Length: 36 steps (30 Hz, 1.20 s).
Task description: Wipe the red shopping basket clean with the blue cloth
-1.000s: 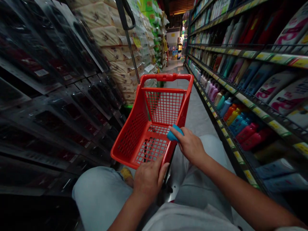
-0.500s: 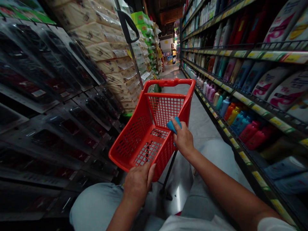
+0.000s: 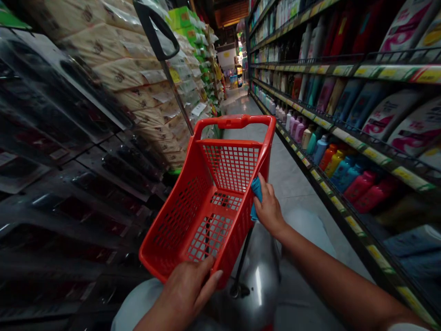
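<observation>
My left hand [image 3: 184,292] grips the near rim of a red plastic mesh shopping basket [image 3: 234,121] at the bottom of the view. My right hand [image 3: 270,209] pinches a blue cloth [image 3: 256,198] against the basket's right rim, about halfway along. The basket is tilted, and nothing shows inside it. A metal rod with a black loop handle [image 3: 155,30] rises behind its far left corner.
Shelves of shampoo and lotion bottles [image 3: 330,142] line the right of the aisle. Clear-packaged goods [image 3: 69,179] hang on the left, beside stacked wrapped tissue packs [image 3: 120,69]. A shiny grey curved surface [image 3: 258,280] lies below the basket. A tiled floor [image 3: 285,174] runs ahead.
The shelves have slid past as the view moved along the aisle. The basket now tilts more, and the blue cloth has shifted from the top of the rim to bunched against its side.
</observation>
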{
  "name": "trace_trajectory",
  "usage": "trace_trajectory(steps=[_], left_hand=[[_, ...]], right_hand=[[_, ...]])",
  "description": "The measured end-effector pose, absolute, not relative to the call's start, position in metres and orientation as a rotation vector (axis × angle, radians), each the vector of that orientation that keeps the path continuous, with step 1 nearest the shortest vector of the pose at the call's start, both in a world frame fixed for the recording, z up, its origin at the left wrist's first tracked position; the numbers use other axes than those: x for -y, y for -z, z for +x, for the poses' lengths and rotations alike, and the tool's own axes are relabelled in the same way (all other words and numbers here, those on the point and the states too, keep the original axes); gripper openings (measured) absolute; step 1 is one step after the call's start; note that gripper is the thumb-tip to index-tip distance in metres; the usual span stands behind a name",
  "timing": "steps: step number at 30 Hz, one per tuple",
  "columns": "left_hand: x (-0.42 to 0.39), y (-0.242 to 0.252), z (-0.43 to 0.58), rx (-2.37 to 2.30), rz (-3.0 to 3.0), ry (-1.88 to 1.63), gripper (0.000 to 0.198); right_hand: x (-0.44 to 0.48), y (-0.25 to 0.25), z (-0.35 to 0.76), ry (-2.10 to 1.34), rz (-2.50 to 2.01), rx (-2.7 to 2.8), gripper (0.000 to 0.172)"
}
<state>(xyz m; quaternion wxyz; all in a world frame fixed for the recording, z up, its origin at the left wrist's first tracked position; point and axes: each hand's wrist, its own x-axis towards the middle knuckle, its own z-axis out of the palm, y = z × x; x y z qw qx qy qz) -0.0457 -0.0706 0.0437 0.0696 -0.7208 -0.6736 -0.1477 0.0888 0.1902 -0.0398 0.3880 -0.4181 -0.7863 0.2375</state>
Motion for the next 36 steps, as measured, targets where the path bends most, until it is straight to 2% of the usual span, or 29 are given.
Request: trace_trajectory(steps=[6, 10, 15, 20, 25, 29, 33, 36], left_hand=[[0.068, -0.034, -0.061, 1.876, -2.189, 0.529, 0.028], [0.063, -0.027, -0.06, 1.934, -2.196, 0.494, 0.026], [0.054, -0.026, -0.052, 2.128, -2.206, 0.408, 0.037], [0.058, -0.022, -0.05, 2.322, -2.13, 0.349, 0.048], [0.066, -0.021, -0.05, 2.453, -2.024, 0.304, 0.052], [0.065, -0.023, -0.046, 2.514, -1.992, 0.294, 0.051], [0.062, -0.025, -0.044, 2.552, -1.966, 0.299, 0.051], [0.062, -0.027, -0.046, 2.592, -1.954, 0.305, 0.051]], right_hand=[[-0.195, 0.031, 0.08, -0.676, -1.109, 1.98, 0.078], [-0.194, 0.023, 0.067, -0.696, -1.238, 1.876, 0.074], [-0.115, 0.036, 0.066, -0.788, -1.181, 1.879, 0.081], [-0.027, 0.081, 0.092, -0.966, -0.953, 2.038, 0.092], [-0.046, 0.118, 0.104, -1.12, -1.03, 1.891, 0.077], [-0.077, 0.104, 0.084, -1.068, -1.164, 1.588, 0.067], [-0.039, 0.089, 0.068, -1.045, -1.027, 1.649, 0.06], [0.001, 0.102, 0.074, -1.05, -0.793, 1.815, 0.062]])
